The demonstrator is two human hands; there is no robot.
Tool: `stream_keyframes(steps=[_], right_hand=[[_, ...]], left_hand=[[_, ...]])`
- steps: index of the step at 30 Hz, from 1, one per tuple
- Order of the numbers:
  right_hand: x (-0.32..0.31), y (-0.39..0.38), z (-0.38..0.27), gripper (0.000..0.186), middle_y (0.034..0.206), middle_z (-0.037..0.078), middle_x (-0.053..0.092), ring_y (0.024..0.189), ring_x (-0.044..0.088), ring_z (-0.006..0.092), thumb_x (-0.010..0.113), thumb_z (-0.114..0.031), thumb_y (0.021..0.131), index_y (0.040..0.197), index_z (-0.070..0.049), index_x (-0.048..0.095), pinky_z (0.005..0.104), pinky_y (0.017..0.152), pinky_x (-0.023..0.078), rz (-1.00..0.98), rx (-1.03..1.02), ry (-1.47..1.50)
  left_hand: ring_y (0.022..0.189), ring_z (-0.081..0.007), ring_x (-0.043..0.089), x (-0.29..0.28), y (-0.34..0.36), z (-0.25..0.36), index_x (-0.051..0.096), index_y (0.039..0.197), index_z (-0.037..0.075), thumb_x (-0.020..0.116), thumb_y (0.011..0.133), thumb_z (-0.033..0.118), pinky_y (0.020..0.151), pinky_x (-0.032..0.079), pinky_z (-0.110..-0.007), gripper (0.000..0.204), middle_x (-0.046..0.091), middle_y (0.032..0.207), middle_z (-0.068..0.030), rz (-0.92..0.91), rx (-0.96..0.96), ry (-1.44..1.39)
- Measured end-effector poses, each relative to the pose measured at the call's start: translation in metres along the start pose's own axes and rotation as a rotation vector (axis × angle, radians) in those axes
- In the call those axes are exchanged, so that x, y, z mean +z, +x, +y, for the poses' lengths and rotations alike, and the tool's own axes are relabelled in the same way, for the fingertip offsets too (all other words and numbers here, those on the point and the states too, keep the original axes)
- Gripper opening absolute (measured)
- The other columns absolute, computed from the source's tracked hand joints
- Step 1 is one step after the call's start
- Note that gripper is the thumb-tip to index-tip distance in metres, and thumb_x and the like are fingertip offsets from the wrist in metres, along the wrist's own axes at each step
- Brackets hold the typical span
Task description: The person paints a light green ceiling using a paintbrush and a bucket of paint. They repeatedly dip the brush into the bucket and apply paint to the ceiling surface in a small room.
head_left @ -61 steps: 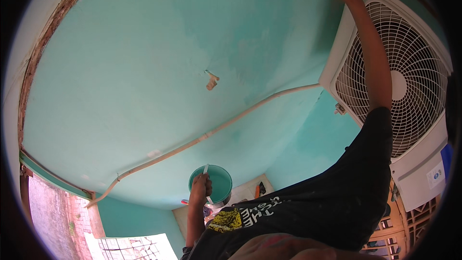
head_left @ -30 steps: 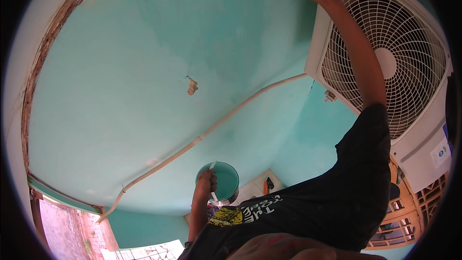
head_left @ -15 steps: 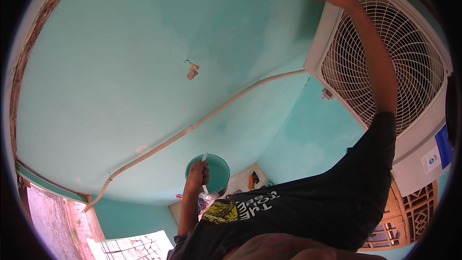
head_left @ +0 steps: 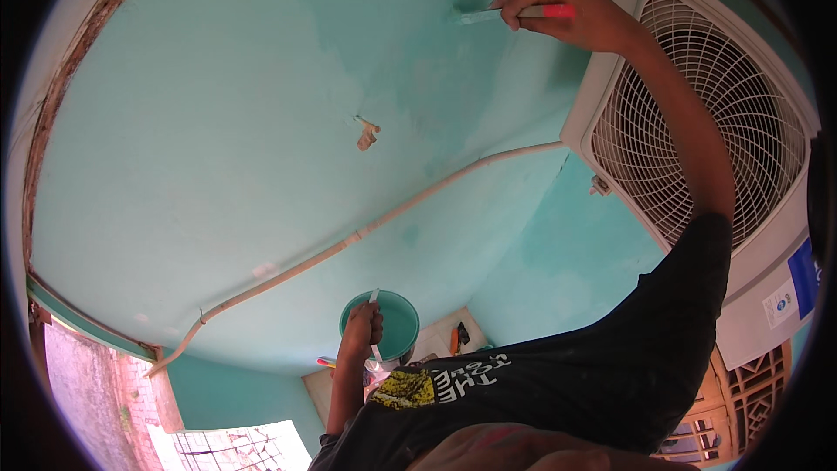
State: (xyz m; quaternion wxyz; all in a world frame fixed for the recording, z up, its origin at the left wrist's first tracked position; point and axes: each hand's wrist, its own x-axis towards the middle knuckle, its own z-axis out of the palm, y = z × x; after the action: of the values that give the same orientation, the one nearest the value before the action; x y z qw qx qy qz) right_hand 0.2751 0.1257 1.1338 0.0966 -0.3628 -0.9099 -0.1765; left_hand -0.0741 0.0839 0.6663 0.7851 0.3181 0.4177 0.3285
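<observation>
My right hand [head_left: 571, 10] is raised against the turquoise wall [head_left: 261, 105], closed round a paintbrush [head_left: 488, 15] with a red end to its handle. The brush's bristles touch the wall, where patches look darker and wet. Lower down, my left hand [head_left: 364, 329] is closed on the pale handle of a paint bucket [head_left: 399, 307]. Turquoise paint shows inside the bucket, which hangs in front of my chest.
An outdoor air-conditioner unit [head_left: 602, 78] with a round fan grille is close on my right. A cable conduit [head_left: 418, 196] runs slantwise along the wall. A small bracket [head_left: 368, 134] juts from it. An orange-handled tool [head_left: 455, 340] lies below on a tiled surface.
My right hand has come down the wall with the paintbrush, and the whole brush now shows. My left hand still holds the bucket in nearly the same place.
</observation>
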Motion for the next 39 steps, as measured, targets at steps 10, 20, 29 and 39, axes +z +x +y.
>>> stream_keyframes(steps=[10,20,29,39], right_hand=[[-0.112,0.012,0.022,0.011,0.094,0.012,0.07,0.086,0.066,0.0211,0.063,0.002,0.087,0.097,0.001,0.066,0.0332,0.085,0.053,0.587,0.022,-0.405],[-0.039,0.009,0.006,0.014,0.094,0.011,0.069,0.084,0.068,0.0246,0.062,0.002,0.083,0.096,-0.003,0.065,0.0316,0.076,0.054,0.435,-0.102,-0.292],[-0.02,0.026,-0.021,0.009,0.084,0.009,0.07,0.076,0.069,0.0194,0.064,0.005,0.084,0.091,-0.001,0.066,0.0326,0.075,0.055,0.347,-0.098,-0.147],[0.148,-0.008,-0.03,0.025,0.118,0.007,0.065,0.107,0.064,0.0261,0.066,-0.001,0.074,0.095,-0.014,0.066,0.0343,0.08,0.057,0.581,0.024,-0.293]], left_hand=[[0.042,-0.0031,0.024,0.001,0.014,-0.005,0.042,0.077,0.015,0.048,0.096,0.021,0.036,0.017,-0.022,0.021,0.03,0.058,0.0076,-0.029,-0.01,-0.002],[0.042,-0.0026,0.022,-0.019,-0.009,-0.001,0.041,0.075,0.017,0.049,0.096,0.019,0.036,0.016,-0.022,0.022,0.029,0.057,0.0082,0.035,0.034,-0.034],[0.042,-0.0028,0.023,-0.037,-0.022,-0.017,0.041,0.076,0.016,0.049,0.096,0.019,0.036,0.016,-0.022,0.022,0.029,0.057,0.008,0.131,0.053,-0.115],[0.043,-0.0028,0.023,-0.033,-0.026,-0.008,0.04,0.076,0.016,0.048,0.096,0.02,0.037,0.017,-0.022,0.022,0.03,0.057,0.0081,0.126,0.075,-0.091]])
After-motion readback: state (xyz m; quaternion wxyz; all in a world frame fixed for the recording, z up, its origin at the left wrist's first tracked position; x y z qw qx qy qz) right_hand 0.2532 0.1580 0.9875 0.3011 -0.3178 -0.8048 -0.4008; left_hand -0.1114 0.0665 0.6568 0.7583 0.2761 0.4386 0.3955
